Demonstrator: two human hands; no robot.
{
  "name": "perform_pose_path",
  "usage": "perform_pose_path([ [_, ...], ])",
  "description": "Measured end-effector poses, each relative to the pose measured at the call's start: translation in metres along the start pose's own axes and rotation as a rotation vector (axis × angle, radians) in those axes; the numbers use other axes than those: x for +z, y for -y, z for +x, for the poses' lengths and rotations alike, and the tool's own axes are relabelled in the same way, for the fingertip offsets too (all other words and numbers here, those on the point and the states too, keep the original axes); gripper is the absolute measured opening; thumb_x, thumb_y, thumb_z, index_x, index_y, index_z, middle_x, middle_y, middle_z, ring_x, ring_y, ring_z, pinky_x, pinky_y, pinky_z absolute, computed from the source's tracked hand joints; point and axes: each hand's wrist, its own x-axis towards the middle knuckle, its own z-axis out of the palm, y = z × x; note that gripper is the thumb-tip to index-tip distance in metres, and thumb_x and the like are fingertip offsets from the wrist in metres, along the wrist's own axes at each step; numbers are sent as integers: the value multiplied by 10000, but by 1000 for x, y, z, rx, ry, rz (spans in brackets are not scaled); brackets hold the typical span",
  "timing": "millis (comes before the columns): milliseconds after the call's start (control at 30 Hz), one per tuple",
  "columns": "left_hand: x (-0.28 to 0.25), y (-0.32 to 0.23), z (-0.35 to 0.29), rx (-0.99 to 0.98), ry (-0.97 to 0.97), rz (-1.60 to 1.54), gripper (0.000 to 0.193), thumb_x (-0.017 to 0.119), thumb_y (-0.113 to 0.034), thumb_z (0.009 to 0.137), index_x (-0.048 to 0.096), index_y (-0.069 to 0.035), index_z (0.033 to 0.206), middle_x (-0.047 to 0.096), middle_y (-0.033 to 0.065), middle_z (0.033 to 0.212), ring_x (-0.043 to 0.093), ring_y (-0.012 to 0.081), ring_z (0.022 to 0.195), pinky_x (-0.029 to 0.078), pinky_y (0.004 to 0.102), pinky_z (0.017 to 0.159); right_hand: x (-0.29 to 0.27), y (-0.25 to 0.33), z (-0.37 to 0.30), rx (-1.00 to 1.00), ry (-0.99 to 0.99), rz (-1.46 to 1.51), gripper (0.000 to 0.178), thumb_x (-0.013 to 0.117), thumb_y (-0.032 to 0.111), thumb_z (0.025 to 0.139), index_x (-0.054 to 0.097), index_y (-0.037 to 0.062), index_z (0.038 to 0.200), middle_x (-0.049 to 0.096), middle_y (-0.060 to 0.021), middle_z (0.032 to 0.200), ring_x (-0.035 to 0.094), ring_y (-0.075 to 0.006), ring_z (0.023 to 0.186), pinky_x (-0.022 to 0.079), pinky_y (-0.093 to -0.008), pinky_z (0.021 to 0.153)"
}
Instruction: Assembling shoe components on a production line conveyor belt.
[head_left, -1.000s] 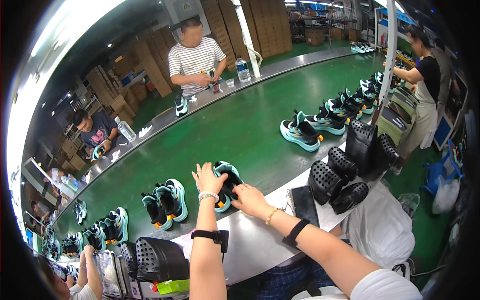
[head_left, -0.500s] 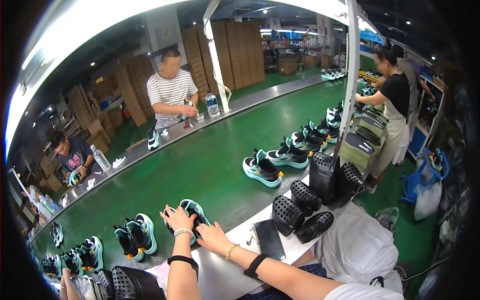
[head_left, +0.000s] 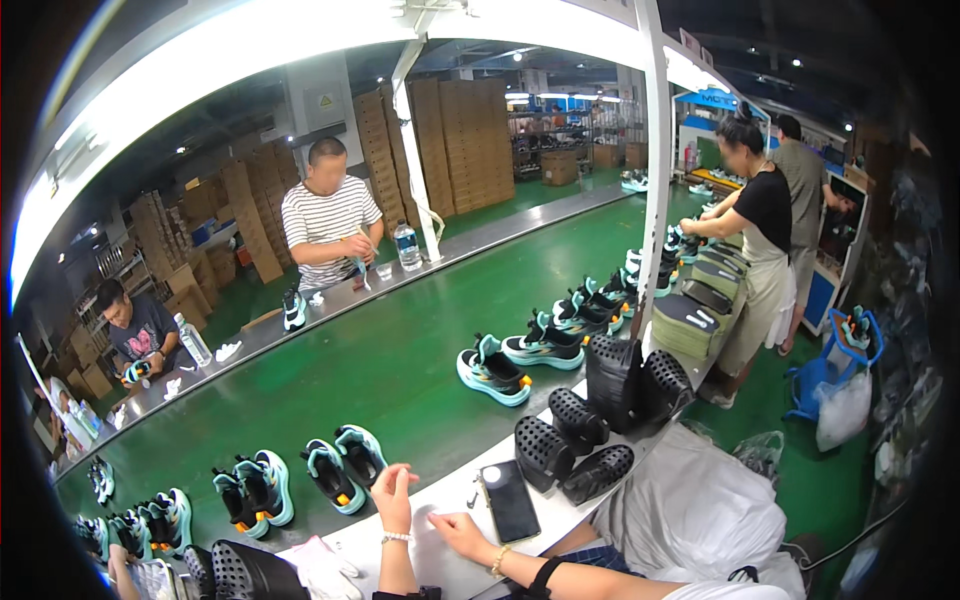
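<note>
Just beyond the near steel edge, a pair of black and mint-green sneakers (head_left: 340, 468) stands on the green conveyor belt (head_left: 420, 370). My left hand (head_left: 393, 492) is raised right of that pair, apart from it, empty, its fingers loosely bent and spread. Over the white worktop (head_left: 425, 560), my right hand (head_left: 462, 538) has its fingers partly stretched out toward the left hand, with nothing visible in it. Nearest to the right hand lie a black smartphone (head_left: 510, 503) and a small set of keys (head_left: 475, 496). White gloves (head_left: 325, 572) rest left of my left forearm.
Black perforated moulds (head_left: 545, 450) stand right of the phone. More sneakers (head_left: 493, 368) line the belt on both sides. A white post (head_left: 655, 160) rises at right. Across the belt a person in stripes (head_left: 330, 215) works; another in an apron (head_left: 765, 220) stands right, beside green stacked pads (head_left: 690, 325).
Both hands have let go of the sneaker pair and drawn back toward me, to the right of it. The pair now sits farther left of my hands. My view has shifted somewhat.
</note>
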Motion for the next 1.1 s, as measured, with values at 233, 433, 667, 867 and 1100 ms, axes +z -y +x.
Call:
perform_pose_path([
  [233, -7, 26, -19, -504, 236, -299, 180, 548, -160, 937, 619, 5, 919, 666, 108, 851, 663, 187, 822, 542, 309, 740, -5, -7, 1, -48, 19, -39, 486, 505, 314, 991, 475, 35, 594, 366, 73, 550, 316, -36, 548, 273, -275, 473],
  [433, -16, 24, -24, -470, 154, -493, 185, 515, -165, 955, 601, -3, 977, 668, 106, 852, 665, 208, 847, 534, 318, 795, -4, 5, -2, -130, 50, -85, 314, 528, 256, 973, 603, 25, 773, 458, 40, 561, 390, -43, 531, 326, -246, 490],
  [667, -16, 22, -25, -473, 111, -506, 226, 502, -178, 961, 543, -19, 1116, 620, 92, 965, 633, 218, 924, 536, 350, 818, -6, 8, -3, -43, 164, 44, 181, 465, 50, 900, 561, 33, 1052, 568, 5, 685, 487, -55, 575, 410, -218, 548],
  [867, -32, 27, -18, -436, -28, -417, 247, 535, -183, 952, 558, -23, 1140, 602, 90, 1016, 605, 197, 946, 535, 339, 794, -10, 8, -5, -74, 163, 28, 203, 398, -27, 844, 568, 28, 939, 589, -24, 715, 527, -70, 612, 441, -233, 582],
  [1100, -50, 38, -18, 73, -378, 348, 166, 671, -130, 873, 641, 13, 794, 566, 2, 580, 484, 81, 490, 387, 263, 469, -6, 7, -5, -19, 184, -96, 247, 338, -81, 737, 570, 2, 747, 561, -40, 645, 525, -96, 631, 442, -255, 584],
])
